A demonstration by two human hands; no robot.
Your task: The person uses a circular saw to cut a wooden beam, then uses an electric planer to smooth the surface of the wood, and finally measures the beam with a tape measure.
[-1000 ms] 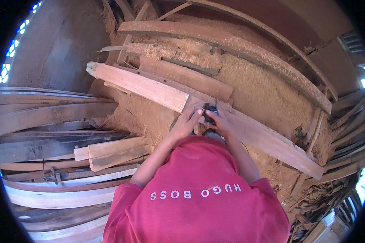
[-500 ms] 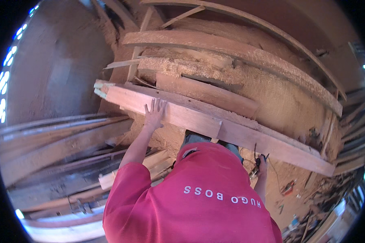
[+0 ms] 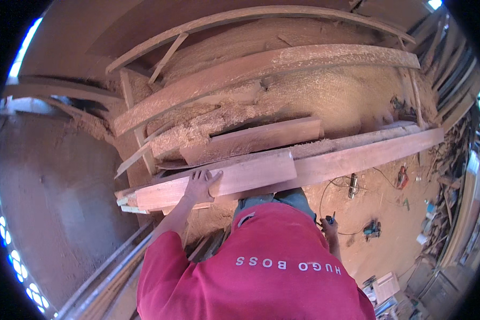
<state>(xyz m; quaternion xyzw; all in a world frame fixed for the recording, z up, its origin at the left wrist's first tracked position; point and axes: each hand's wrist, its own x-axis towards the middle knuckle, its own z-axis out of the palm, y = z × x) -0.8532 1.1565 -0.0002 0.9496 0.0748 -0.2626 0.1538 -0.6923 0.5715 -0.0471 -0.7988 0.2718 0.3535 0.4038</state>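
Note:
A short, pale reddish plank (image 3: 250,172) lies over a longer plank (image 3: 368,152) in front of me. My left hand (image 3: 199,186) is on the short plank near its left half, fingers bent over the far edge and thumb stretched along the face. Lower right, beside my hip, my right hand (image 3: 330,228) is closed around a small dark object with a bluish tip (image 3: 331,217); its kind is unclear. A thin dark cord (image 3: 321,205) runs close to that hand. My red shirt hides part of the right forearm.
A short board (image 3: 256,140) and a long, sawdust-covered beam (image 3: 272,64) lie beyond the planks. On the floor at right are a blue-green power tool (image 3: 372,229), a silver cylindrical tool (image 3: 353,186) and a red tool (image 3: 402,177). Cords and wood scraps lie around them.
The view has turned, bringing more of the right-hand floor into sight. My left hand's fingers have drawn together and bent. The short plank's near edge now sits slightly farther back on the longer plank.

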